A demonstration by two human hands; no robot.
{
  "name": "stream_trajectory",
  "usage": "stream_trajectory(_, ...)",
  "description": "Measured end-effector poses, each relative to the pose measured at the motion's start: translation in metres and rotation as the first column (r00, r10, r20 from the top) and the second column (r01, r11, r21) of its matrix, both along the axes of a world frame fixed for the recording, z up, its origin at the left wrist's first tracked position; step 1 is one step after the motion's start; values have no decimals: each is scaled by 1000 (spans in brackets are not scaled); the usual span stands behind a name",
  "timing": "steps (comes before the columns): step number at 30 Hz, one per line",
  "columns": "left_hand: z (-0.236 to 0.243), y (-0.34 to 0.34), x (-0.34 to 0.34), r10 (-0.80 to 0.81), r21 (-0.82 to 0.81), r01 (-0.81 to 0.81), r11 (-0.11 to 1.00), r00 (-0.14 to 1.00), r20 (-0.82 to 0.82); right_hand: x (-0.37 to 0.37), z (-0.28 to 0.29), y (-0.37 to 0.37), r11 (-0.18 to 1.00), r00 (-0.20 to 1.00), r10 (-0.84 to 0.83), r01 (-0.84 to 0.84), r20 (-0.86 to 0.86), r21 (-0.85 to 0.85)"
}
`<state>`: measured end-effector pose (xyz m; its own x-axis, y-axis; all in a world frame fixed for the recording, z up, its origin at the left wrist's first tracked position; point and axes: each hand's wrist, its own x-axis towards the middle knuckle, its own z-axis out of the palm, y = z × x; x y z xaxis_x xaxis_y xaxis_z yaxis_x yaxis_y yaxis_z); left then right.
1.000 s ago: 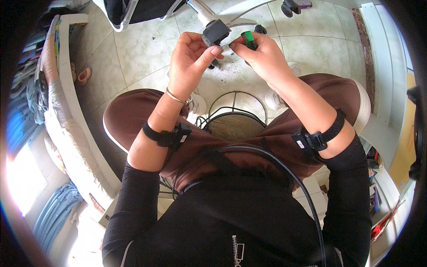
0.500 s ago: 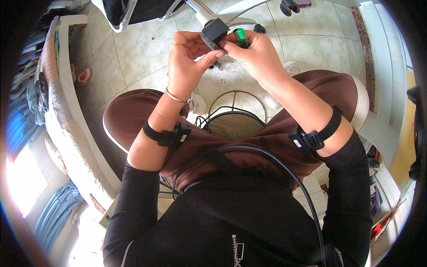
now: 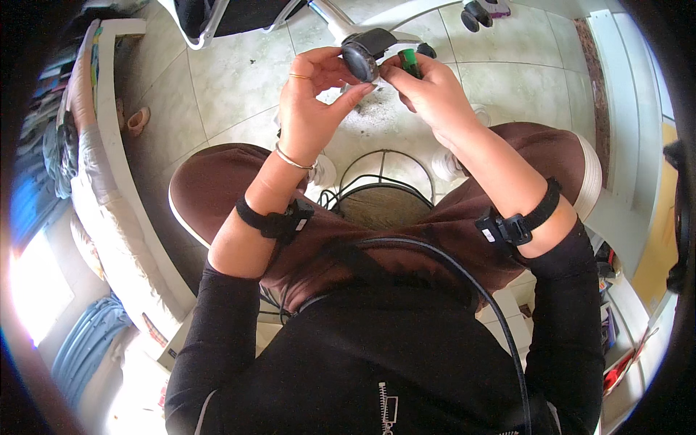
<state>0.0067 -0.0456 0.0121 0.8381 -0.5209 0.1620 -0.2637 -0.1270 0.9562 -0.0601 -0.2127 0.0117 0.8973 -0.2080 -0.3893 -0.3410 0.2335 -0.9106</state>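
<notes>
A black caster wheel (image 3: 360, 61) sits at the end of a white chair leg (image 3: 331, 18), its round side turned toward me. My left hand (image 3: 312, 90) is curled around the wheel's left and lower edge, thumb underneath and fingers at its left. On the other side, my right hand (image 3: 428, 90) grips a small tool with a green end (image 3: 409, 61); its working end is hidden by my fingers. The fingertips of that hand are close to the wheel's right side, and I cannot tell whether they touch it.
Dark debris (image 3: 371, 105) lies on the tiled floor below the wheel. Another chair caster (image 3: 475, 14) stands farther back. A round wooden stool seat (image 3: 384, 205) and black cables (image 3: 330, 199) are between my knees. A bed (image 3: 109, 210) runs along the left, white furniture (image 3: 627, 109) along the right.
The caster wheel has swivelled, so its round side shows now. Both hands have shifted slightly right, and my right hand, with the green-ended tool, has drawn a little away from the wheel.
</notes>
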Motion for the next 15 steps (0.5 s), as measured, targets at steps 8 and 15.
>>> stream_trajectory(8,6,-1,1,48,157,-81,984,977,209,0,3,-2,997,997,63,-60,52,-58)
stream_trajectory(15,7,1,0,8,163,-29,986,991,130,6,6,-6,996,994,-83,81,71,28)
